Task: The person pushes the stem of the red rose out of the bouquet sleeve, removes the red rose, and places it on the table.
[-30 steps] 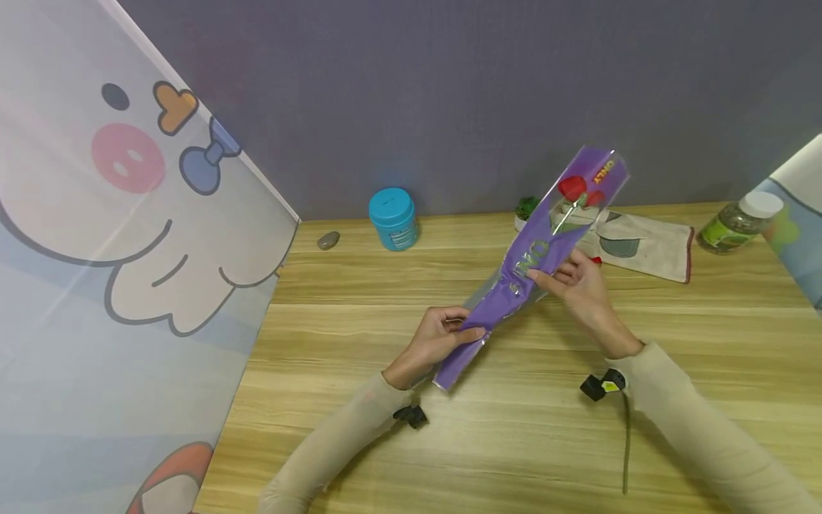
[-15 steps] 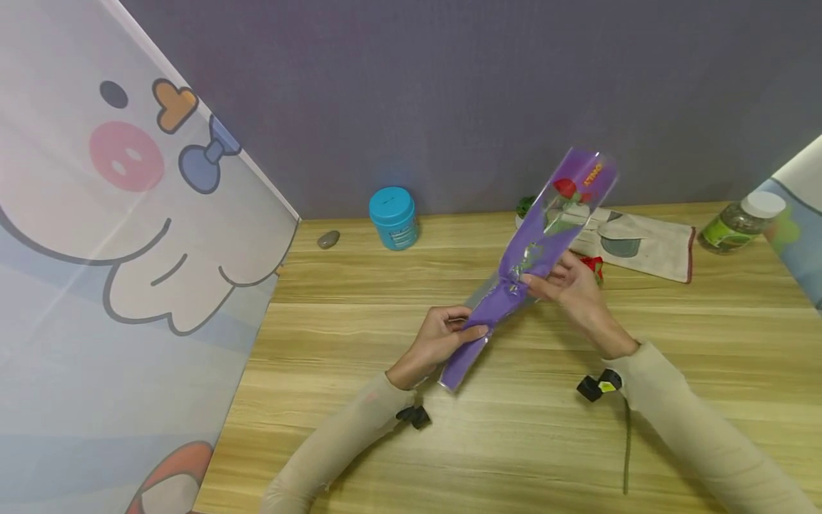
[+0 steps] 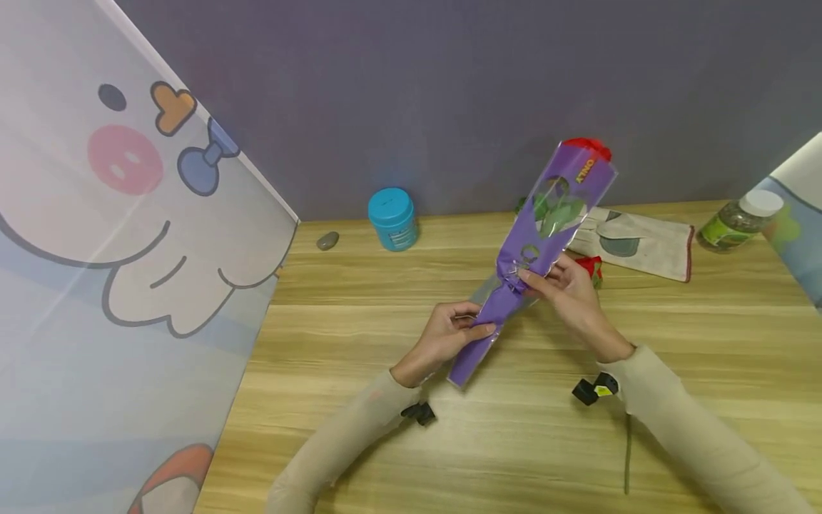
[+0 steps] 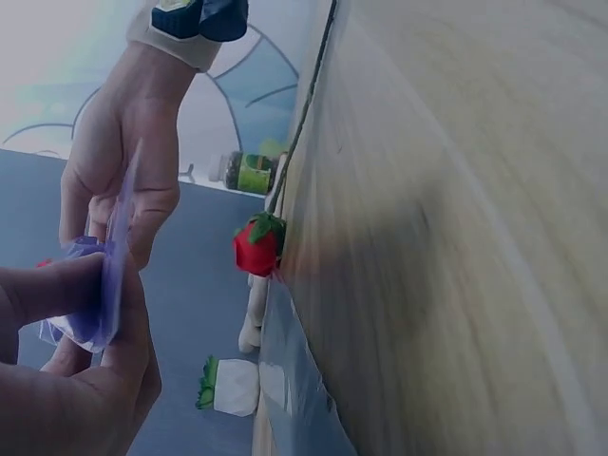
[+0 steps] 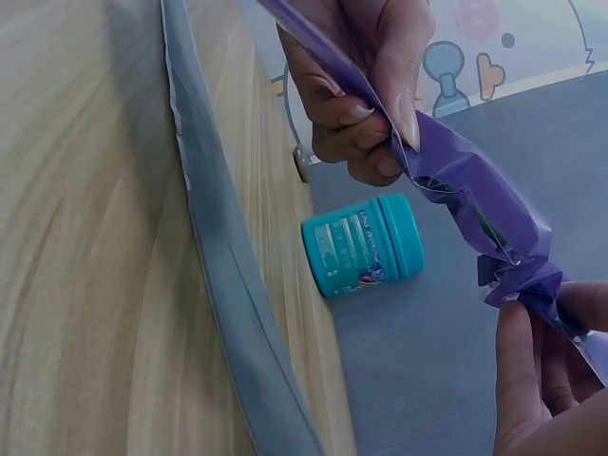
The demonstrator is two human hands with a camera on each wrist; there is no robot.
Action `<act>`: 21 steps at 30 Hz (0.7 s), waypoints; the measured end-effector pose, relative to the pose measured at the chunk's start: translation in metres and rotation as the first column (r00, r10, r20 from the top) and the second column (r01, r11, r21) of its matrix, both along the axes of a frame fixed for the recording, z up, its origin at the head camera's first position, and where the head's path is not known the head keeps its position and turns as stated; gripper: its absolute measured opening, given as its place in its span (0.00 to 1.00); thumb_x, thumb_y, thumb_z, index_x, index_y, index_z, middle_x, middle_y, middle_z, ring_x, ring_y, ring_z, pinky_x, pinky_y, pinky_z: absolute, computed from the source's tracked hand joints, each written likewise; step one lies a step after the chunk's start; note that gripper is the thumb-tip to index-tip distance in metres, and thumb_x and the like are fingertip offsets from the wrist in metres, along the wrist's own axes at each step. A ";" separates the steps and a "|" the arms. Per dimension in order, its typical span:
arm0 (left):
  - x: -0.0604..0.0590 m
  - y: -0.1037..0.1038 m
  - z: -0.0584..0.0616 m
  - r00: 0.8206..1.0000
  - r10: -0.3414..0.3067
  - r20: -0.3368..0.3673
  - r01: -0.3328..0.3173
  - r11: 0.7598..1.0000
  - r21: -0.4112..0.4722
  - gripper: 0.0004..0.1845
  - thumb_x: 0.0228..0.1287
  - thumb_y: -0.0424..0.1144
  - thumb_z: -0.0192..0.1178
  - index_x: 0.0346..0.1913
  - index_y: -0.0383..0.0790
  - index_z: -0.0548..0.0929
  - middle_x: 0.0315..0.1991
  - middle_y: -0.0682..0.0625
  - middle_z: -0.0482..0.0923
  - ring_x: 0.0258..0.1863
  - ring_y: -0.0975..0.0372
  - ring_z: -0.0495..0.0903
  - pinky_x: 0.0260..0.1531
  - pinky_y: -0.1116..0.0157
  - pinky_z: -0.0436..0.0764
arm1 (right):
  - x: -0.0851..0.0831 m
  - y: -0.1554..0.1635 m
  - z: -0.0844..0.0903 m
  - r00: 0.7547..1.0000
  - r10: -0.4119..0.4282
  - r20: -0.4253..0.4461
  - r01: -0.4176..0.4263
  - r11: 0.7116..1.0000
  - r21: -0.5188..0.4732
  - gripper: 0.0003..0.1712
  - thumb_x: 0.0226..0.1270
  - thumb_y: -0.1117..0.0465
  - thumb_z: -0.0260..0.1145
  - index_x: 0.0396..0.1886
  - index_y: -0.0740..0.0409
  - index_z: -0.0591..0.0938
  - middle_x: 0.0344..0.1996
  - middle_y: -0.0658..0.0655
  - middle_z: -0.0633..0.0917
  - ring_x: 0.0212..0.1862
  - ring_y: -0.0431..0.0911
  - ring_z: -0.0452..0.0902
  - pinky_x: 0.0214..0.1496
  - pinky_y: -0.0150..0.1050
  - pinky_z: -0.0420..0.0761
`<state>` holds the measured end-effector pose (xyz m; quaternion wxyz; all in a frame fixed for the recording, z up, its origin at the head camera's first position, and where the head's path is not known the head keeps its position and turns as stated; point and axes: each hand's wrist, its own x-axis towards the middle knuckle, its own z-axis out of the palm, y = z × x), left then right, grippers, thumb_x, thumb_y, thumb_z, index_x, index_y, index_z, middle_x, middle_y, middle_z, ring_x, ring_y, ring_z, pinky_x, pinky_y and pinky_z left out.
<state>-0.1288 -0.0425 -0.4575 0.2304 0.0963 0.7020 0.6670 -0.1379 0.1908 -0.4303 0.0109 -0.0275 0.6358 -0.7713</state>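
A long purple flower sleeve (image 3: pixel 538 228) with gold lettering is held tilted above the wooden table (image 3: pixel 359 285), a red rose head (image 3: pixel 587 148) poking out of its upper end. My left hand (image 3: pixel 452 334) grips the narrow lower part of the sleeve (image 5: pixel 475 204). My right hand (image 3: pixel 559 280) pinches the crumpled middle of the sleeve (image 4: pixel 100 304). In the right wrist view the left hand (image 5: pixel 366 81) has fingers curled round the purple film. In the left wrist view the right hand (image 4: pixel 119 180) holds the film from above.
A second red rose (image 3: pixel 592 268) lies on the table behind my right hand. Along the back edge stand a teal jar (image 3: pixel 392 218), a grey pebble (image 3: pixel 327 240), a printed cloth (image 3: pixel 642 246) and a green bottle (image 3: pixel 738 223). A cartoon-printed panel (image 3: pixel 115 235) stands at left.
The sleeve has tipped more upright, and the rose head has slid up from inside it to stick out of the top. My right hand has shifted slightly left along the sleeve.
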 end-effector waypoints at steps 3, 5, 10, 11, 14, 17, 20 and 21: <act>0.001 0.000 -0.001 1.000 -0.018 -0.011 0.018 1.000 0.006 0.14 0.65 0.28 0.70 0.53 0.27 0.86 0.49 0.33 0.89 0.40 0.63 0.90 0.41 0.66 0.89 | 0.000 0.000 -0.001 1.000 -0.007 -0.013 0.007 1.000 -0.002 0.20 0.73 0.69 0.68 0.60 0.51 0.79 0.44 0.42 0.92 0.43 0.36 0.90 0.47 0.34 0.89; 0.001 -0.001 -0.002 0.999 -0.034 -0.021 0.034 0.999 0.008 0.14 0.66 0.28 0.69 0.52 0.26 0.86 0.49 0.32 0.88 0.40 0.63 0.90 0.41 0.66 0.89 | 0.000 0.001 -0.001 1.000 -0.014 -0.024 0.013 1.000 -0.023 0.20 0.73 0.69 0.68 0.61 0.52 0.79 0.45 0.43 0.92 0.43 0.36 0.90 0.46 0.33 0.89; 0.002 -0.005 -0.006 0.997 -0.069 -0.042 0.069 0.998 -0.004 0.12 0.67 0.28 0.69 0.50 0.26 0.86 0.49 0.30 0.88 0.40 0.64 0.89 0.41 0.67 0.89 | -0.004 0.005 0.001 0.997 -0.060 -0.055 0.056 0.995 -0.080 0.18 0.72 0.70 0.68 0.57 0.53 0.80 0.42 0.44 0.92 0.41 0.36 0.89 0.42 0.31 0.88; 0.003 -0.007 -0.006 0.997 -0.072 -0.038 0.072 0.997 -0.010 0.12 0.66 0.27 0.69 0.50 0.26 0.86 0.48 0.30 0.88 0.39 0.65 0.89 0.40 0.67 0.89 | -0.005 0.006 0.002 0.996 -0.071 -0.063 0.065 0.994 -0.087 0.17 0.72 0.71 0.67 0.56 0.54 0.80 0.42 0.45 0.92 0.40 0.36 0.89 0.41 0.30 0.88; 0.005 -0.010 -0.006 0.997 -0.077 -0.023 0.076 0.997 -0.033 0.12 0.66 0.28 0.70 0.50 0.27 0.86 0.45 0.33 0.89 0.36 0.67 0.88 0.37 0.70 0.87 | -0.007 0.009 0.006 0.993 -0.090 -0.079 0.081 0.990 -0.118 0.16 0.72 0.73 0.67 0.54 0.56 0.80 0.40 0.46 0.92 0.38 0.36 0.89 0.39 0.30 0.88; 0.006 -0.012 -0.007 0.996 -0.082 -0.017 0.082 0.996 -0.041 0.13 0.65 0.28 0.70 0.51 0.28 0.85 0.45 0.36 0.89 0.36 0.67 0.87 0.37 0.71 0.86 | -0.008 0.012 0.009 0.992 -0.100 -0.080 0.091 0.989 -0.114 0.15 0.72 0.73 0.66 0.53 0.57 0.80 0.38 0.46 0.93 0.36 0.36 0.89 0.38 0.29 0.88; 0.005 -0.014 -0.007 0.995 -0.092 -0.022 0.091 0.995 -0.036 0.14 0.65 0.28 0.70 0.53 0.30 0.85 0.46 0.38 0.89 0.36 0.67 0.87 0.37 0.71 0.86 | -0.008 0.013 0.011 0.992 -0.105 -0.072 0.100 0.992 -0.071 0.14 0.71 0.72 0.67 0.52 0.56 0.80 0.37 0.44 0.92 0.35 0.35 0.88 0.36 0.29 0.87; 0.005 -0.015 -0.007 0.995 -0.096 -0.018 0.095 0.995 -0.033 0.15 0.65 0.28 0.70 0.54 0.30 0.84 0.47 0.38 0.88 0.37 0.67 0.87 0.37 0.71 0.86 | -0.007 0.013 0.011 0.992 -0.106 -0.069 0.102 0.993 -0.056 0.14 0.71 0.72 0.68 0.52 0.55 0.80 0.37 0.44 0.92 0.34 0.35 0.88 0.36 0.29 0.87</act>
